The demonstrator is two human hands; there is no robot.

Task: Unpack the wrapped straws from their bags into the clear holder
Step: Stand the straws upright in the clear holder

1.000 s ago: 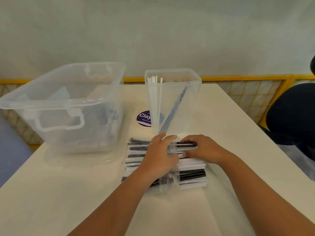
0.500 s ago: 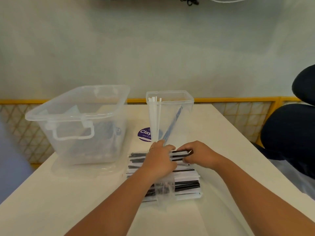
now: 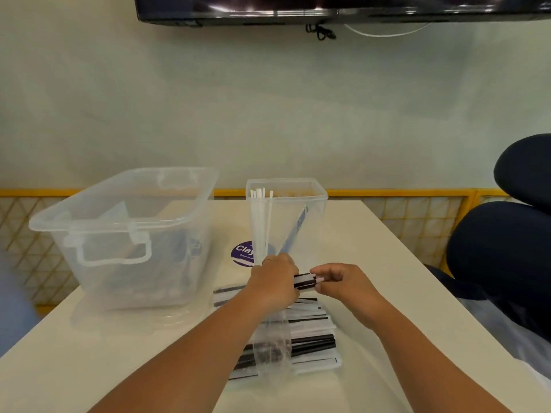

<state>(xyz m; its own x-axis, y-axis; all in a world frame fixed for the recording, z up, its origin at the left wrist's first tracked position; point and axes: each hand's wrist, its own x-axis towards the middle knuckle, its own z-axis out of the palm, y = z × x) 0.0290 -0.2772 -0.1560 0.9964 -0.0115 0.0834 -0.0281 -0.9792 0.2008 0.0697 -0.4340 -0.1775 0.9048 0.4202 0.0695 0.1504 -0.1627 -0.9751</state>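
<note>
Head cam | left hand (image 3: pixel 275 281) fingers clamping wrapped-straw bundle (image 3: pixel 304 281) | right hand (image 3: pixel 343 283) fingers pinching its end, likely squaring it for upright drop | clear holder (image 3: pixel 316 228) standing behind

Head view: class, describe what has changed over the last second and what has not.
Both hands rested on the straw pile; now the left hand and right hand grip a small straw bundle, raised off the pile. The clear holder and the storage bin stayed put.
</note>
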